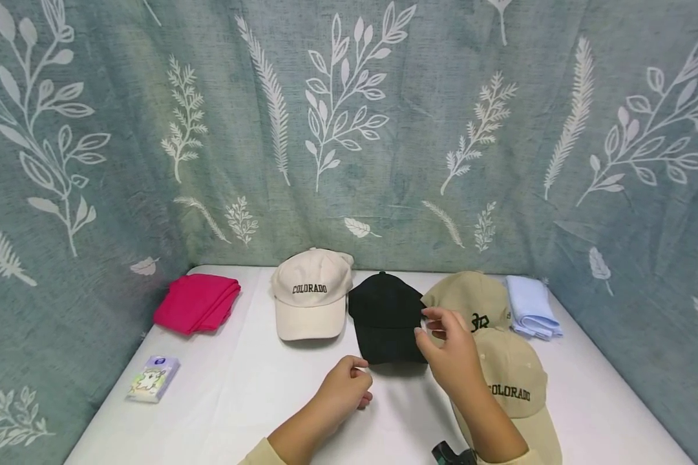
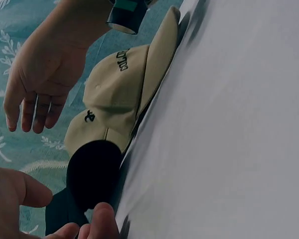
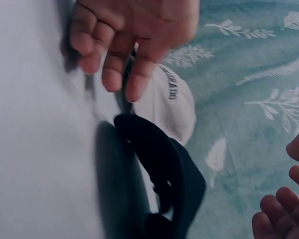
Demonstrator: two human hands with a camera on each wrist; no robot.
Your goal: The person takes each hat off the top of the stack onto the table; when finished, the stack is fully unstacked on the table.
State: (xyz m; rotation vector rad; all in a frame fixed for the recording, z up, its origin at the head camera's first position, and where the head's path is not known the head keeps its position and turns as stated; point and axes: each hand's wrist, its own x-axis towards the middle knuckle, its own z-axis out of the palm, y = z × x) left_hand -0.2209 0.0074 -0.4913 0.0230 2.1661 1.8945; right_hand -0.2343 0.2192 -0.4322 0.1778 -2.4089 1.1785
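Observation:
A black baseball cap [image 1: 386, 307] lies in the middle of the row, brim toward me. My left hand [image 1: 344, 386] is just in front of its brim's left corner, fingers loosely bent with nothing held. Over the cap's right side hovers my right hand [image 1: 455, 352], its fingers relaxed and holding nothing. Both wrist views show a gap around the black cap [image 2: 94, 172], with no clear contact. Left of it sits a cream COLORADO cap [image 1: 311, 320]. To the right are a tan cap with a dark emblem [image 1: 462, 290] and a tan COLORADO cap [image 1: 514, 361], partly hidden by my right arm.
A folded red cloth [image 1: 198, 302] lies at the back left, with a small purple tissue pack [image 1: 154, 380] nearer me. Folded light-blue cloth [image 1: 530, 305] rests at the back right. A leaf-patterned curtain [image 1: 349, 129] encloses the white table [image 1: 238, 400].

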